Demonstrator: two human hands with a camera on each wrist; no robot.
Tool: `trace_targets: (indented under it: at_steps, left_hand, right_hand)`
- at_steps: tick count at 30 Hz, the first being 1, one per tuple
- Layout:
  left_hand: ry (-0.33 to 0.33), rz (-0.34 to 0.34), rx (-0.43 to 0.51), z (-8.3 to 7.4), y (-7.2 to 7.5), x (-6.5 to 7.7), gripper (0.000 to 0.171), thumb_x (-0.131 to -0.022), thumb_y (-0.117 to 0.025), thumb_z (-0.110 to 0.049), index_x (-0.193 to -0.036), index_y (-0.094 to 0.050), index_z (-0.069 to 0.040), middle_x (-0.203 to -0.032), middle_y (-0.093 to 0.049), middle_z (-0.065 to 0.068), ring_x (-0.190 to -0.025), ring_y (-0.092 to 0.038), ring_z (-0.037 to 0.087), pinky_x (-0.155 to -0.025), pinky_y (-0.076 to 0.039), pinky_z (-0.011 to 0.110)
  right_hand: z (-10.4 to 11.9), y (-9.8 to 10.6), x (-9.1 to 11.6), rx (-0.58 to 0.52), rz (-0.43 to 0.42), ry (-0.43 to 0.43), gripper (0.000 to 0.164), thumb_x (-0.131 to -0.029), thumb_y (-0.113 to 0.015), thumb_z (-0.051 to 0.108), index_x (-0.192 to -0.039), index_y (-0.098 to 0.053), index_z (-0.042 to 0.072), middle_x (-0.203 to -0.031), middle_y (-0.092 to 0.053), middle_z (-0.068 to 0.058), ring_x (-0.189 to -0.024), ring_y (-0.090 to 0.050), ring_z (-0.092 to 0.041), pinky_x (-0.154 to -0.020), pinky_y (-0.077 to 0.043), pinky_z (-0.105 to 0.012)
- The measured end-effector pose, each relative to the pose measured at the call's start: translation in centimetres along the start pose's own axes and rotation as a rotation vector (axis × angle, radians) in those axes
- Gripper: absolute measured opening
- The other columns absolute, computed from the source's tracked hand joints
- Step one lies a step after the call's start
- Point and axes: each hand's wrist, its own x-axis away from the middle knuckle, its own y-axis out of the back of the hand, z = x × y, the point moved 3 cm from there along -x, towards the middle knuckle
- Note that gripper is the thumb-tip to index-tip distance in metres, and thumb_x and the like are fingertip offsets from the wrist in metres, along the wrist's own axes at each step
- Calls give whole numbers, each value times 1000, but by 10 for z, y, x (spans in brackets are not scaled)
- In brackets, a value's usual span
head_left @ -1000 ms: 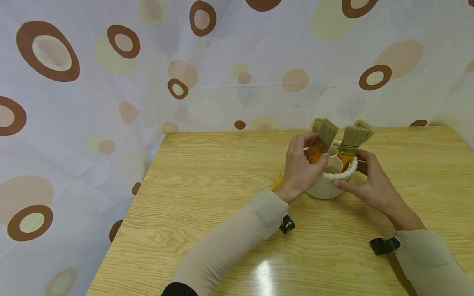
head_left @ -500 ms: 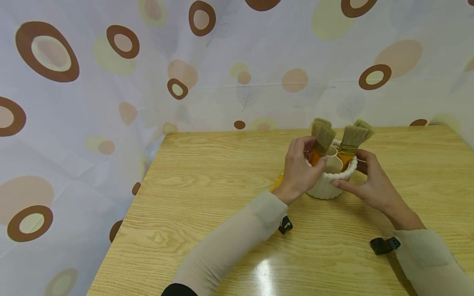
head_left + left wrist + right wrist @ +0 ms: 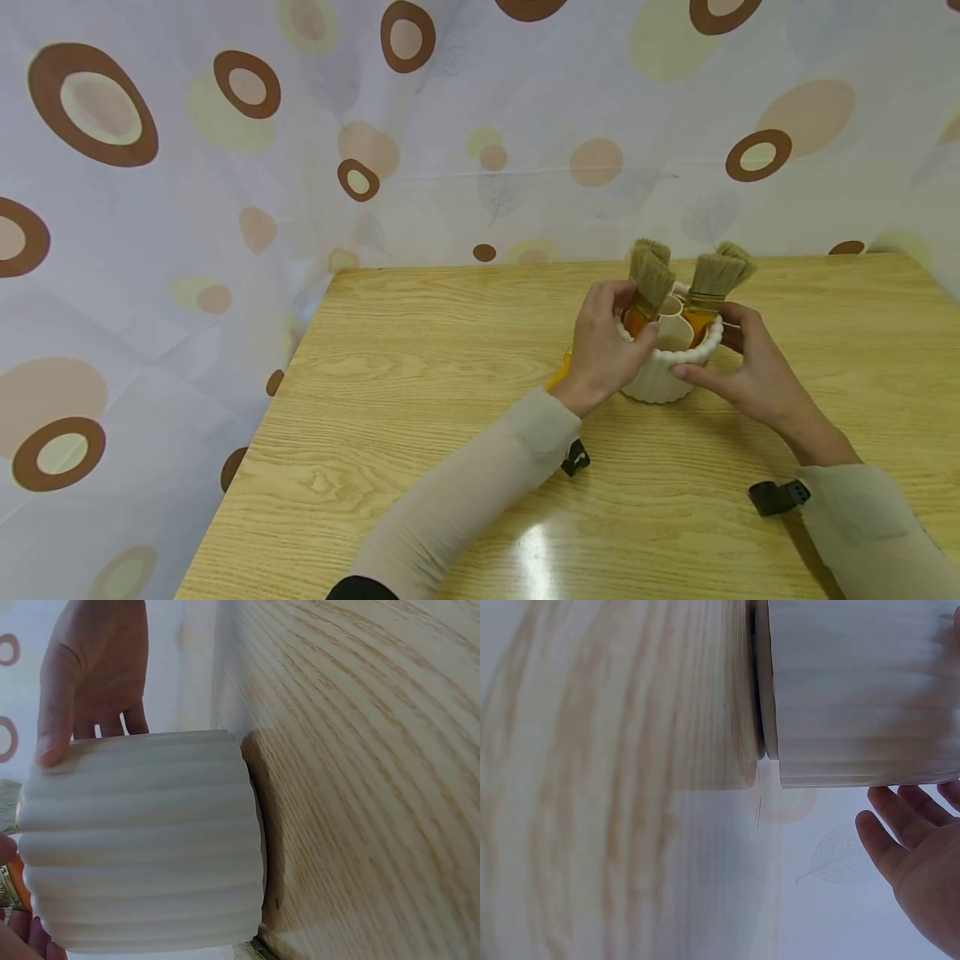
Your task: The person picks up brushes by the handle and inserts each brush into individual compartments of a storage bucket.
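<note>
A cream ribbed holder with a beaded rim and inner compartments stands upright on the table. My left hand pinches a paintbrush at its orange handle, bristles up, at the holder's left side. Behind it shows another bristle tuft. My right hand grips the holder's right side, thumb in front; in the left wrist view its thumb lies on the ribbed wall. Two more paintbrushes lean in the right of the holder, bristles up. The lower ends of the handles are hidden inside.
Past my left wrist, a yellow-orange handle lies on the wooden table, partly hidden. A patterned sheet hangs behind the table and along its left side. Black camera pieces stick out from both sleeves.
My left hand has lowered slightly and shifted a little left with the paintbrush, which sits deeper in the holder and more upright. My right hand has kept its hold in place.
</note>
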Motion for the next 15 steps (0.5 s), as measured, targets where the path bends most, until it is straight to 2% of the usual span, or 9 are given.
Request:
trace_targets:
  at_steps: [15]
  left_hand:
    - [-4,24,-68,4,1,4,41,-81,-72,-15,-116,-53,-5,-105,-59,5,-93,-56,15,-83,-38,15]
  right_hand:
    - [-2,0,0,0,6,-16,104,-82,-77,22,-152,-2,6,-152,-13,-23,-131,-30,-49,-91,-35,-66]
